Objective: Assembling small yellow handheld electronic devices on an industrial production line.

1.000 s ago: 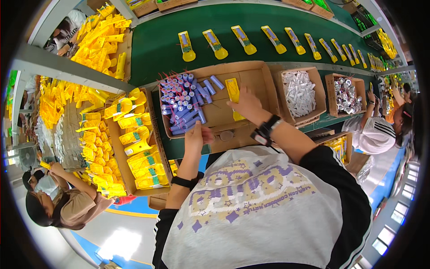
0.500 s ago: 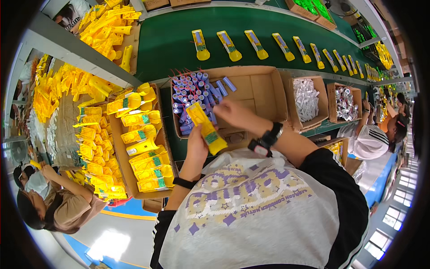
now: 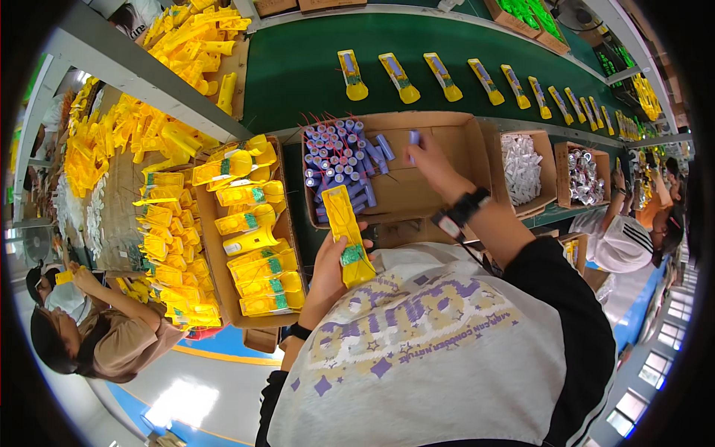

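Observation:
My left hand (image 3: 328,262) is closed round a yellow plastic housing (image 3: 340,212), an open, elongated shell with a green circuit board (image 3: 351,255) near its lower end. It is held upright in front of my shirt. Over the cardboard box (image 3: 465,153), my right hand (image 3: 433,165) pinches a purple cylindrical battery cell (image 3: 414,137) whose top sticks out above the fingers. Many more purple battery cells (image 3: 335,160) with red wires crowd the left half of that box, some standing and some lying.
Left of me stands a box of yellow housings with boards (image 3: 257,242), beside heaped yellow parts (image 3: 160,134). Boxes of white pieces (image 3: 523,167) and shiny silver parts (image 3: 586,179) stand to the right. Filled housings (image 3: 400,77) line the green belt (image 3: 298,59). Co-workers sit on both sides.
My right hand has moved right and up, away from the housing, and a battery cell now shows in its fingers. The housing in my left hand has turned more upright and dropped slightly.

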`<state>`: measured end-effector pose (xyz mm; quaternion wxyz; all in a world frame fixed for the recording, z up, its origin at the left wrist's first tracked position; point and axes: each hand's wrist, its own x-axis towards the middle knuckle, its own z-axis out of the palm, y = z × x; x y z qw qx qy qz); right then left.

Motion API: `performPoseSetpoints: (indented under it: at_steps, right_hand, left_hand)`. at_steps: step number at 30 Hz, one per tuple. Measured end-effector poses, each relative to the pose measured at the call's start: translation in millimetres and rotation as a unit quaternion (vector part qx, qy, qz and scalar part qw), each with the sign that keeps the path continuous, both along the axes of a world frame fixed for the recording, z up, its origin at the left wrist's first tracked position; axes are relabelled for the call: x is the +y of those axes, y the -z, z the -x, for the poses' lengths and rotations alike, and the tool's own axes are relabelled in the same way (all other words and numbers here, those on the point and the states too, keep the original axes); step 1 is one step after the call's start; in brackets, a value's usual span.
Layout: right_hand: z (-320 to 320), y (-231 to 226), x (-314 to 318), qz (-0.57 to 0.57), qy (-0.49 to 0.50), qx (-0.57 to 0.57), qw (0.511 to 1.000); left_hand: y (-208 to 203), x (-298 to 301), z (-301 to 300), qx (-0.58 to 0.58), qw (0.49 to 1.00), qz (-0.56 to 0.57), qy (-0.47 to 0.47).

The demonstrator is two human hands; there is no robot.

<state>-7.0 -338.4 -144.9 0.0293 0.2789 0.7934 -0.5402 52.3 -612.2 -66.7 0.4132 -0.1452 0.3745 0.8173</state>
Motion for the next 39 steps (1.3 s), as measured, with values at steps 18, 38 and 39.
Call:
performPoseSetpoints:
  at_steps: [18, 38, 39]
  right_hand:
    - [-30, -132, -115, 0.184, -0.179, 0.058, 0.965]
    - [-35, -146, -131, -0.144, -0.348, 0.287, 0.881]
    - [-35, -152, -130, -0.055, -0.342, 0.232, 0.909]
  left_hand:
    - [-25, 14, 16, 0.198, 0.974, 0.102, -0.031]
    - [-36, 14, 44, 0.173, 0.972, 0.044, -0.155]
    - [-33, 14, 43, 0.18, 0.968, 0.055, -0.165]
